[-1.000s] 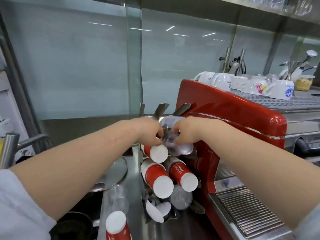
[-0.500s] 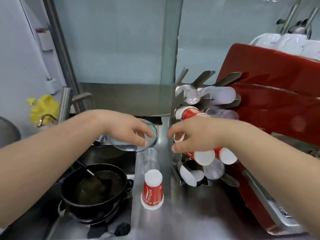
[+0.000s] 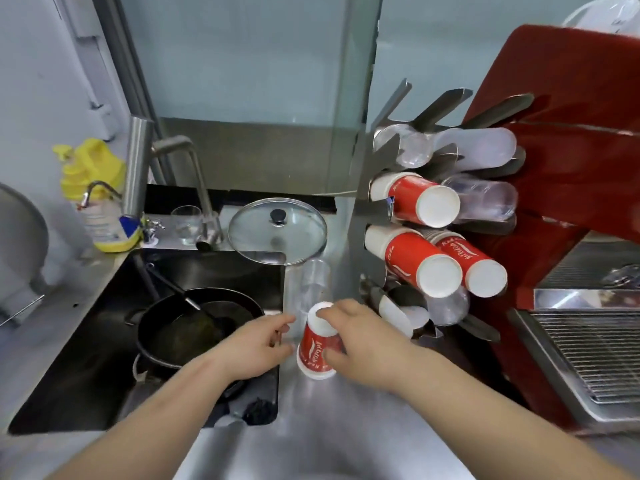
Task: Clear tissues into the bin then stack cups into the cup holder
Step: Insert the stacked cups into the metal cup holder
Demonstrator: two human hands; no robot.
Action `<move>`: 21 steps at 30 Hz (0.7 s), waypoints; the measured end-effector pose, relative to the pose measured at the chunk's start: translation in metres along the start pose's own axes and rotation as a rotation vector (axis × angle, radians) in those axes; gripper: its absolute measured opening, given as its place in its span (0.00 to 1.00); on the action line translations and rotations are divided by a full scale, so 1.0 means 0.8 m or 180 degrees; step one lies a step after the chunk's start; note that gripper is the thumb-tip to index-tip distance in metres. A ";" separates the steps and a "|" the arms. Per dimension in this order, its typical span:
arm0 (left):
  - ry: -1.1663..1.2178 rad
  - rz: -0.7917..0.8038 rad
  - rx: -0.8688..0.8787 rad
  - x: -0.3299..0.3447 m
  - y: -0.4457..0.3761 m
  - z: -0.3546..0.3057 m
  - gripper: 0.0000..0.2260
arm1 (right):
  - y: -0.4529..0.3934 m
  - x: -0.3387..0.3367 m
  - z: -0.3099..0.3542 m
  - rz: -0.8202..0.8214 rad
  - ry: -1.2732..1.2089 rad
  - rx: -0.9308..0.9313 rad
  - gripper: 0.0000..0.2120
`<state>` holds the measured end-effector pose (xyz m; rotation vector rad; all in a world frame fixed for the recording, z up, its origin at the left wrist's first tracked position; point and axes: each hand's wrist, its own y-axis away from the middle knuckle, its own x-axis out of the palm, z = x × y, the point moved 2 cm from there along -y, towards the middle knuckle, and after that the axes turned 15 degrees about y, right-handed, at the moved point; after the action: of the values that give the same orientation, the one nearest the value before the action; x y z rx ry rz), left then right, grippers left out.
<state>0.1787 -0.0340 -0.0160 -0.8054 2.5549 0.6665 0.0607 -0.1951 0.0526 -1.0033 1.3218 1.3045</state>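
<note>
Right hand [image 3: 360, 344] grips the upturned red-and-white paper cup [image 3: 317, 351]; left hand [image 3: 256, 344], apparently loose and empty, should steady the clear plastic cups [image 3: 311, 289].

A red-and-white paper cup [image 3: 317, 348] stands upside down, slightly tilted, at lower centre of the frame, with clear plastic cups [image 3: 308, 289] just behind it; right of centre, the metal cup holder [image 3: 377, 209] carries red paper and clear cups lying sideways, bases outward

The white cups [image 3: 602, 20] atop the red machine [image 3: 571, 161] are cut off at the edge.
</note>
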 end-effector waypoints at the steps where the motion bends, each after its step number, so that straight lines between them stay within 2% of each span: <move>1: 0.0053 -0.0057 -0.0003 0.009 0.002 0.003 0.28 | 0.000 0.011 0.002 -0.0058 -0.0089 0.0062 0.27; 6: 0.0270 -0.0223 0.0090 0.042 -0.007 0.010 0.32 | -0.014 0.046 -0.001 -0.0368 -0.0453 0.0389 0.30; 12: 0.0717 -0.0150 0.0246 0.061 -0.031 0.019 0.24 | -0.031 0.067 -0.005 -0.0344 -0.0844 0.0601 0.33; 18: 0.0945 -0.0060 0.0137 0.070 -0.046 0.041 0.29 | -0.032 0.070 -0.010 -0.0425 -0.1115 0.0607 0.32; 21: 0.0753 -0.0123 0.0131 0.073 -0.052 0.047 0.31 | -0.030 0.067 -0.013 -0.0414 -0.1157 0.0648 0.33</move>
<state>0.1676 -0.0689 -0.0883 -0.9685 2.7448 0.5323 0.0741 -0.2030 -0.0048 -0.6623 1.0669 1.1620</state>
